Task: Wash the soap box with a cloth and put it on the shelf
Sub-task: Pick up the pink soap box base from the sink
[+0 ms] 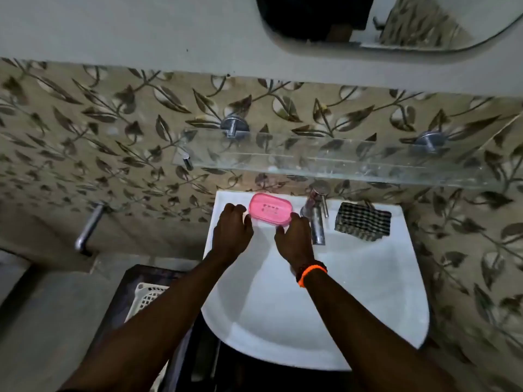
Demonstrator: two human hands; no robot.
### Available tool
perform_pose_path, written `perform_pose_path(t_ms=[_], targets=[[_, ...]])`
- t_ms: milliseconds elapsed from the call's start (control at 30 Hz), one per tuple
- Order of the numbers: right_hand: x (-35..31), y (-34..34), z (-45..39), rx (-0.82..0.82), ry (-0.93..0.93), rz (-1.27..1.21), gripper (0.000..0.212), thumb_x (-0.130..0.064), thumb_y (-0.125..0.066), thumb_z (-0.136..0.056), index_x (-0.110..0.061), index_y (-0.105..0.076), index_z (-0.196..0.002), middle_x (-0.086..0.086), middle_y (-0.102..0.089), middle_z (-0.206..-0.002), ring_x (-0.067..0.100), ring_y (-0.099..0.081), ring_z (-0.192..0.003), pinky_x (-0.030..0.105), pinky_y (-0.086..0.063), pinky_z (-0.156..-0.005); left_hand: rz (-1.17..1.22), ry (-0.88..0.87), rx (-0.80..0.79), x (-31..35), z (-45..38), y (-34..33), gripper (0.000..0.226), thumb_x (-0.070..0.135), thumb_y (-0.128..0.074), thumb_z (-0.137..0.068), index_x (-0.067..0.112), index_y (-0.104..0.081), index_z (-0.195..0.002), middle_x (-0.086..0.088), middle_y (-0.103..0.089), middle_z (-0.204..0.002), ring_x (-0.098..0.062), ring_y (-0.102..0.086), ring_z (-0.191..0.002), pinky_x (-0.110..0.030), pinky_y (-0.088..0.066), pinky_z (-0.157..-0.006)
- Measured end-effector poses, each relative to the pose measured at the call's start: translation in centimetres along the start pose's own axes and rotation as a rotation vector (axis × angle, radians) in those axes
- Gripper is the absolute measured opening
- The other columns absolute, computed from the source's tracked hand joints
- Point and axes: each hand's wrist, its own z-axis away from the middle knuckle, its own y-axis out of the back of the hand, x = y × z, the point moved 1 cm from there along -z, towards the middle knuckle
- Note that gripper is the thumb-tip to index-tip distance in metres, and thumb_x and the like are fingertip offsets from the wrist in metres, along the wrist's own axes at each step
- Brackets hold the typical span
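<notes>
A pink soap box [270, 207] lies on the back ledge of the white sink [368, 292], left of the tap [316, 219]. My left hand [232, 232] is at the box's left end and my right hand [294, 240] at its right front corner, fingers curled toward it; whether they grip it is unclear. A folded checked cloth [362, 224] rests on the ledge right of the tap. A glass shelf [325, 161] on metal pegs hangs on the wall above the sink.
A mirror [390, 21] hangs above the shelf. A metal pipe [89, 229] sticks out of the leaf-patterned wall at left. A white basket [147, 297] sits on a dark stand left of the sink.
</notes>
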Motion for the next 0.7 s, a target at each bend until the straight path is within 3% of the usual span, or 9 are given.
perform_pose_path(t_ms=[100, 167, 233, 300, 400, 500, 600, 700], targets=[[-0.1, -0.2, -2.0, 0.028, -0.080, -0.012, 0.019, -0.009, -0.059, -0.096, 0.009, -0.062, -0.103, 0.031, -0.067, -0.108, 0.043, -0.063, -0.108, 0.044, -0.048, -0.086, 0.141, 0.128, -0.060, 0.1, -2.1, -0.8, 0.046, 0.017, -0.058, -0.103, -0.004, -0.052, -0.143, -0.027, -0.058, -0.138, -0.041, -0.059, -0.127, -0.048, -0.045, -0.108], [-0.1, -0.2, -3.0, 0.042, -0.133, -0.055, 0.019, -0.007, -0.057, -0.096, 0.003, -0.056, -0.080, 0.031, -0.067, -0.094, 0.043, -0.066, -0.094, 0.037, -0.043, -0.068, 0.214, 0.225, -0.071, 0.3, -3.1, -1.2, 0.053, 0.017, -0.059, -0.103, -0.005, -0.046, -0.149, -0.027, -0.054, -0.147, -0.041, -0.053, -0.135, -0.045, -0.038, -0.116], [-0.3, -0.5, -3.4, 0.062, -0.189, -0.137, 0.030, -0.004, -0.054, -0.096, -0.006, -0.045, -0.068, 0.028, -0.061, -0.082, 0.044, -0.068, -0.086, 0.044, -0.054, -0.072, 0.240, 0.275, -0.078, 0.0, -3.8, -1.5, 0.050, 0.017, -0.059, -0.103, -0.006, -0.050, -0.146, -0.028, -0.057, -0.145, -0.041, -0.055, -0.133, -0.042, -0.039, -0.115], [-0.5, -0.7, -3.8, 0.057, -0.244, -0.200, 0.037, -0.003, -0.052, -0.096, -0.011, -0.040, -0.062, 0.019, -0.055, -0.076, 0.043, -0.069, -0.083, 0.059, -0.059, -0.078, 0.244, 0.262, -0.075, 0.0, -4.1, -1.6, 0.034, 0.013, -0.059, -0.102, -0.009, -0.064, -0.127, -0.031, -0.068, -0.127, -0.045, -0.061, -0.122, -0.042, -0.043, -0.104], [-0.6, -0.9, -4.4, 0.032, -0.322, -0.231, 0.020, -0.001, -0.051, -0.094, 0.006, -0.057, -0.077, 0.030, -0.067, -0.087, 0.047, -0.071, -0.088, 0.061, -0.059, -0.080, 0.283, 0.247, -0.089, -0.3, -4.1, -2.0, 0.021, 0.009, -0.056, -0.102, -0.005, -0.071, -0.095, -0.031, -0.074, -0.107, -0.044, -0.067, -0.105, -0.042, -0.049, -0.090], [-0.6, -1.0, -4.7, 0.037, -0.352, -0.297, 0.017, 0.005, -0.050, -0.090, 0.017, -0.062, -0.086, 0.031, -0.069, -0.092, 0.048, -0.071, -0.090, 0.063, -0.059, -0.080, 0.322, 0.253, -0.094, 0.0, -4.0, -2.0, 0.025, 0.011, -0.055, -0.102, -0.006, -0.074, -0.102, -0.025, -0.077, -0.106, -0.042, -0.068, -0.102, -0.038, -0.050, -0.085], [-0.7, -0.7, -4.6, 0.036, -0.365, -0.331, 0.020, 0.005, -0.050, -0.091, 0.020, -0.063, -0.091, 0.037, -0.069, -0.097, 0.049, -0.070, -0.091, 0.063, -0.059, -0.081, 0.362, 0.286, -0.073, 0.5, -4.1, -2.1, 0.025, 0.012, -0.056, -0.102, -0.004, -0.073, -0.111, -0.022, -0.076, -0.113, -0.040, -0.068, -0.107, -0.036, -0.050, -0.089], [-1.2, -0.3, -4.4, 0.040, -0.376, -0.367, 0.021, 0.002, -0.050, -0.095, 0.019, -0.062, -0.097, 0.037, -0.070, -0.097, 0.049, -0.072, -0.085, 0.062, -0.062, -0.073, 0.386, 0.300, -0.054, 0.8, -4.1, -2.0, 0.025, 0.015, -0.057, -0.103, -0.002, -0.070, -0.115, -0.022, -0.075, -0.118, -0.039, -0.068, -0.111, -0.034, -0.048, -0.090]])
